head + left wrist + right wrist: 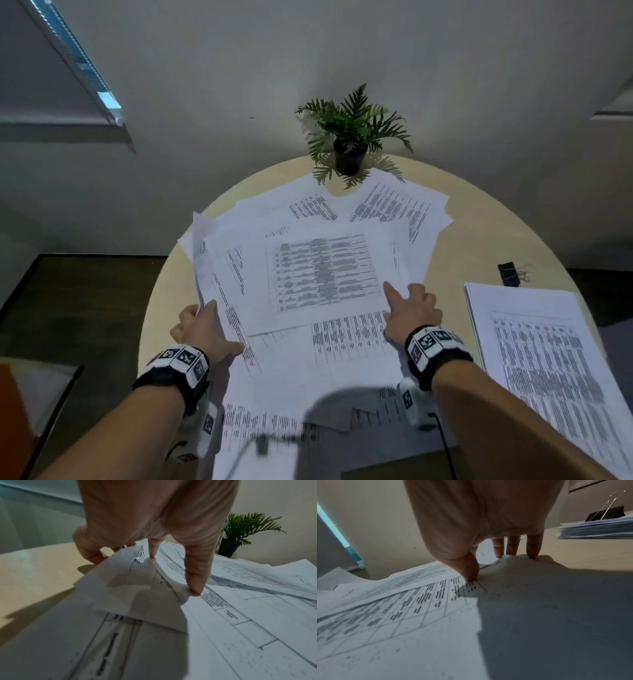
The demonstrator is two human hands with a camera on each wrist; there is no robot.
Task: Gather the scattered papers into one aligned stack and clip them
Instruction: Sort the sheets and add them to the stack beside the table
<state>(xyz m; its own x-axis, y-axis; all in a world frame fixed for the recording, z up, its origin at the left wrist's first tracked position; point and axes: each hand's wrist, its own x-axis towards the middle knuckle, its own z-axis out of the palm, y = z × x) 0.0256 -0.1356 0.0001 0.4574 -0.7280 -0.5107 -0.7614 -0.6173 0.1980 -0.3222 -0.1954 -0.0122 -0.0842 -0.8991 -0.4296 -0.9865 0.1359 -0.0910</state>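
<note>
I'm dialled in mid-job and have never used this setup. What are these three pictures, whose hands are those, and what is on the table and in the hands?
There is no machine here: a person works with bare hands, wearing a camera on the head and one on each wrist. The large picture is the head view, looking down at a round table. The other two look along each hand at its fingers.

On the table lie scattered papers printed with tables, a neater separate stack to the right, a black binder clip beyond that stack, and a potted plant at the far edge.

The left hand grips the left edge of several sheets, thumb on top, fingers curled beneath, as the left wrist view shows. The right hand presses the sheets from above with its fingertips and grips nothing. The clip is untouched.
</note>
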